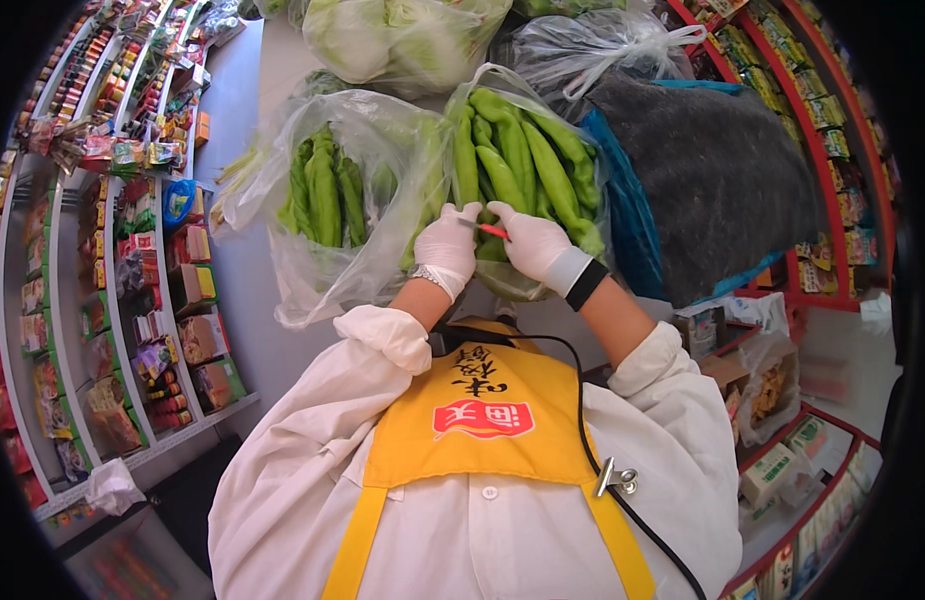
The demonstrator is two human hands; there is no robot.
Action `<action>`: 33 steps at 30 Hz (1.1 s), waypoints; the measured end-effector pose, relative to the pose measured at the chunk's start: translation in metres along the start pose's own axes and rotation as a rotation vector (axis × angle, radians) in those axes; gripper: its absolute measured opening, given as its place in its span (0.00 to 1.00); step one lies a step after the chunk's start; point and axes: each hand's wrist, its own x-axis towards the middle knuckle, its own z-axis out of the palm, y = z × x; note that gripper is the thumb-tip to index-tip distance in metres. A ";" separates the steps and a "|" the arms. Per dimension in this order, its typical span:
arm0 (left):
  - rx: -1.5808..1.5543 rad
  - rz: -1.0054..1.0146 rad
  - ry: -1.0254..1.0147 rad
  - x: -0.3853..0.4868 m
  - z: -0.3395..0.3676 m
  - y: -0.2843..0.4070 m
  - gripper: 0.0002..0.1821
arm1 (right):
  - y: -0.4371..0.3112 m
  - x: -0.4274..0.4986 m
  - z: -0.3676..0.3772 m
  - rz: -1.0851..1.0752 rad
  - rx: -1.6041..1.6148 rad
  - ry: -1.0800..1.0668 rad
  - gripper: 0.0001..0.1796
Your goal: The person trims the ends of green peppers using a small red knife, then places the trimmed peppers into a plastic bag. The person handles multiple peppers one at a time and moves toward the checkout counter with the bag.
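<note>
My right hand (537, 244), in a white glove, grips a small knife (495, 230) by its red handle. The blade points left and reaches my left hand (446, 244), also gloved, whose fingers are curled. Whether the left fingers hold something is hidden from above. Both hands are at the near side of an open clear plastic bag (486, 72) full of long green peppers (513, 146). To the left, a second open plastic bag (297, 281) holds more green peppers (326, 187), fewer of them on show.
Bagged cabbages (402, 37) lie beyond the peppers. A dark grey cloth (721, 187) covers a blue bag (627, 217) at right. Stocked shelves (143, 300) line the left, with red racks (815, 142) at right. A black cable (584, 405) runs down my yellow apron (410, 450).
</note>
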 end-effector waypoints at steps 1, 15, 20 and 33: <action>0.035 -0.023 -0.009 0.001 0.002 -0.002 0.29 | 0.002 0.000 0.000 0.007 0.008 -0.013 0.27; -0.279 0.136 0.263 -0.021 0.004 -0.006 0.24 | 0.025 0.099 -0.093 -0.286 -0.032 0.928 0.41; -0.310 0.169 0.319 -0.017 0.006 -0.003 0.22 | 0.009 0.167 -0.145 -0.129 0.077 0.604 0.26; -0.478 0.258 0.107 -0.028 -0.016 0.003 0.23 | 0.009 0.128 -0.166 -0.429 0.017 0.793 0.14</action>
